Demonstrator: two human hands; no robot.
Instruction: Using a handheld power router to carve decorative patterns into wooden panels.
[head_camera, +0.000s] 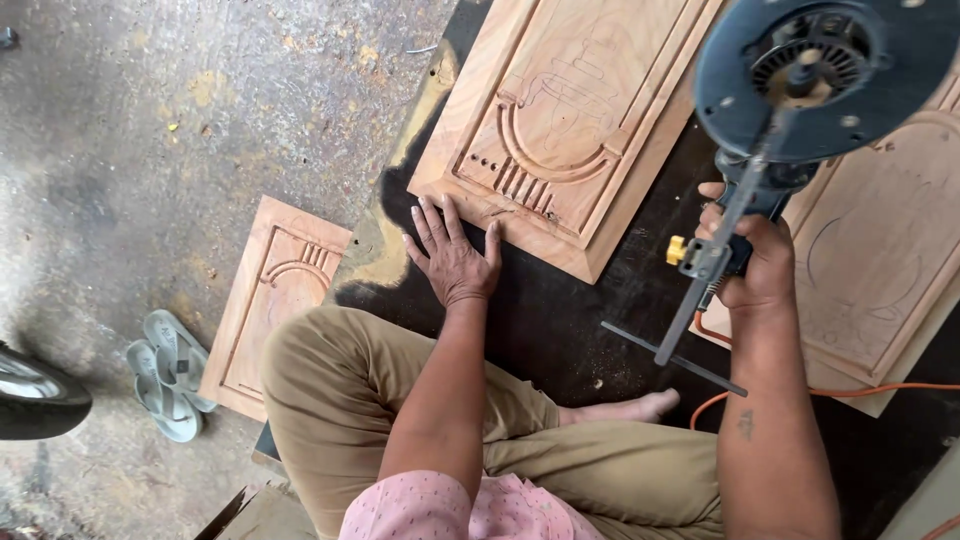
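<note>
1. The power router (815, 75), a dark round-based tool, is held up off the work at the right, its base plate tipped toward the camera and its cutter opening exposed. A metal edge guide (690, 310) with a yellow knob hangs from it.
2. The right hand (755, 265) is wrapped tight around the router's handle, fingers closed on the grip.
3. The left hand (452, 258) lies flat, fingers spread, on the black mat (560, 320), fingertips touching the near left corner of the carved wooden panel (565, 110).
4. A second carved panel (880, 270) lies at the right beneath the router; a third, smaller panel (272, 300) rests on the concrete floor (150, 120) at the left, beside a pair of grey sandals (165, 375).
5. An orange power cord (830, 390) runs across the mat near the person's bare foot (630, 408).
6. Risks, in my judgement: the cord could snag the foot or the guide rod; the raised tool is carried one-handed and could swing toward the bracing hand; the spread fingers sit right at the panel's edge, in any cutter's path.
7. Open room: bare mat shows between the two panels and near the knees. The mat's left edge drops to the floor, just beside the left hand.
</note>
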